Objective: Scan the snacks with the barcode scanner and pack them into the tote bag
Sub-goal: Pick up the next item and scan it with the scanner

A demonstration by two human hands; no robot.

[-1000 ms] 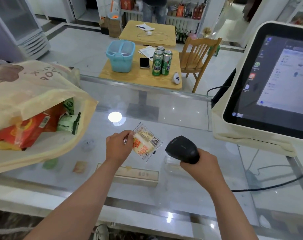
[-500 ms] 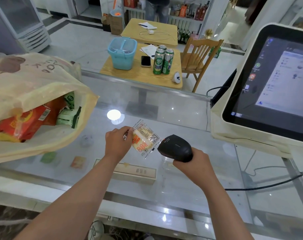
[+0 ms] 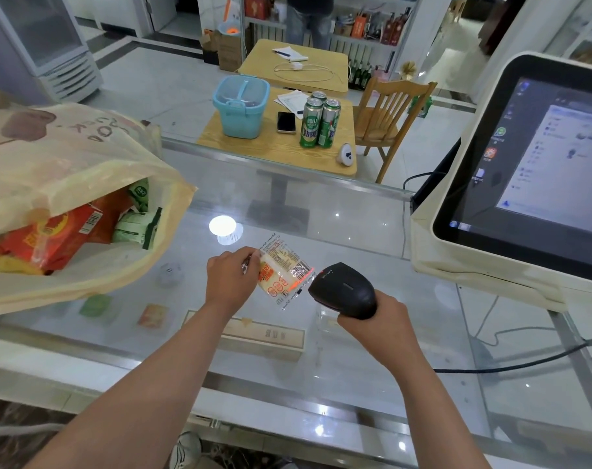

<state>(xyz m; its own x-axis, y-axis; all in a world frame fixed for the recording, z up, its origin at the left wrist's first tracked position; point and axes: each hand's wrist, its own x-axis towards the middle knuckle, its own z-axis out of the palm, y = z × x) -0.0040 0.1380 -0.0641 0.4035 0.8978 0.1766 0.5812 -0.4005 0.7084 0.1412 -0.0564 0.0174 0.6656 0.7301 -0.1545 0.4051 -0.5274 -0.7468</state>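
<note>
My left hand (image 3: 232,277) pinches the left edge of a small clear snack packet (image 3: 282,270) with orange print, held just above the glass counter. My right hand (image 3: 377,321) grips a black barcode scanner (image 3: 345,289), its nose almost touching the packet's right edge. A red scan line lies across the packet's barcode. The beige tote bag (image 3: 84,170) lies on its side at the left with its mouth open toward me; red and green snack packs (image 3: 67,228) show inside.
A white point-of-sale screen (image 3: 538,170) stands at the right, and the scanner's black cable (image 3: 511,365) trails across the glass counter (image 3: 355,350). Boxes lie under the glass. Beyond the counter are a wooden table with a blue bin and cans, and a chair.
The scanner has moved left and closer to the packet. A red scan line now shows on the barcode. My left hand has held the packet nearly still.
</note>
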